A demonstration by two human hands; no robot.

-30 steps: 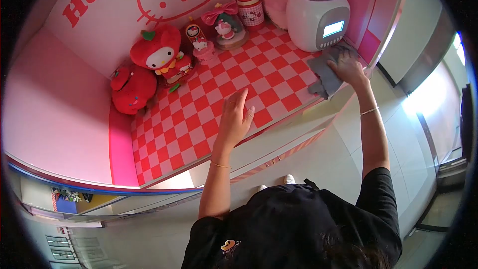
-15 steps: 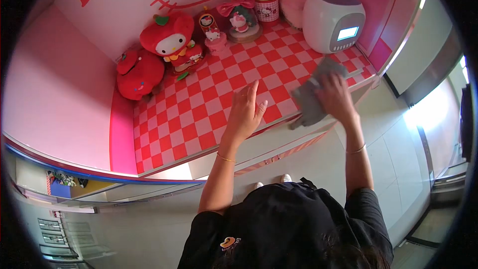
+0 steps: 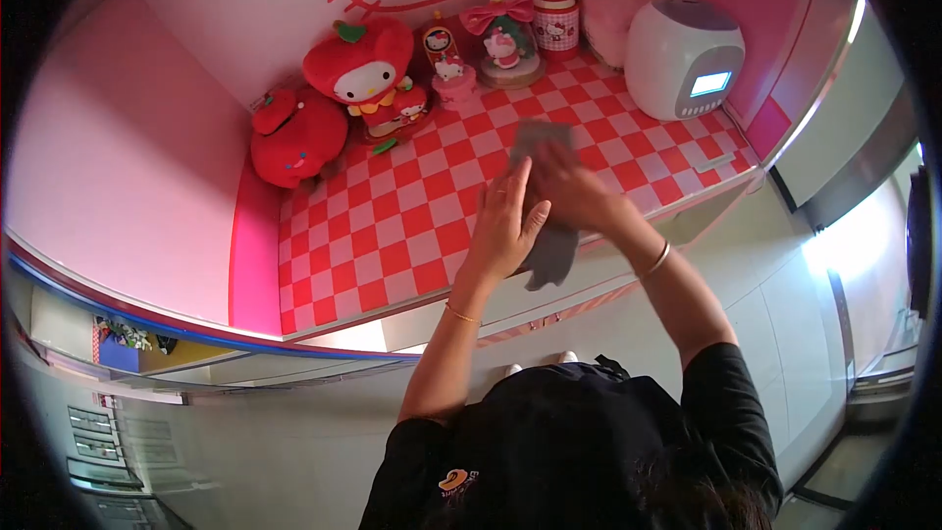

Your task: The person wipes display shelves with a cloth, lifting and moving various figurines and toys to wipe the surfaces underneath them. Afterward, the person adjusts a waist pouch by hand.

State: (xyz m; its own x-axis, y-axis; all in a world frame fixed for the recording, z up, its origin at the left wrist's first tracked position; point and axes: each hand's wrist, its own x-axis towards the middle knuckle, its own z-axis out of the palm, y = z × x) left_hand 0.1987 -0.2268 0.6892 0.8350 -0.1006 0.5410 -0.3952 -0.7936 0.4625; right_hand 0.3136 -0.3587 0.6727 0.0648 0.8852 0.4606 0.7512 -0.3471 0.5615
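Note:
My right hand, a little blurred, presses a grey cloth against the red-and-pink checkered shelf surface. The cloth shows above the fingers, and its lower end droops over the front edge. Beside it, my left hand is open, with fingers stretched and thumb apart, holding nothing. It overlaps the cloth's left side from my viewpoint; whether it touches the cloth I cannot tell.
Along the back stand red plush toys, a small pink figurine, a domed ornament, a checkered bottle and a pink cushion. A white device with a lit screen and a small white strip are at right.
My right hand has swept the cloth leftward across the shelf, from near the white device to beside my left hand. The left hand stays open, and the view has shifted slightly.

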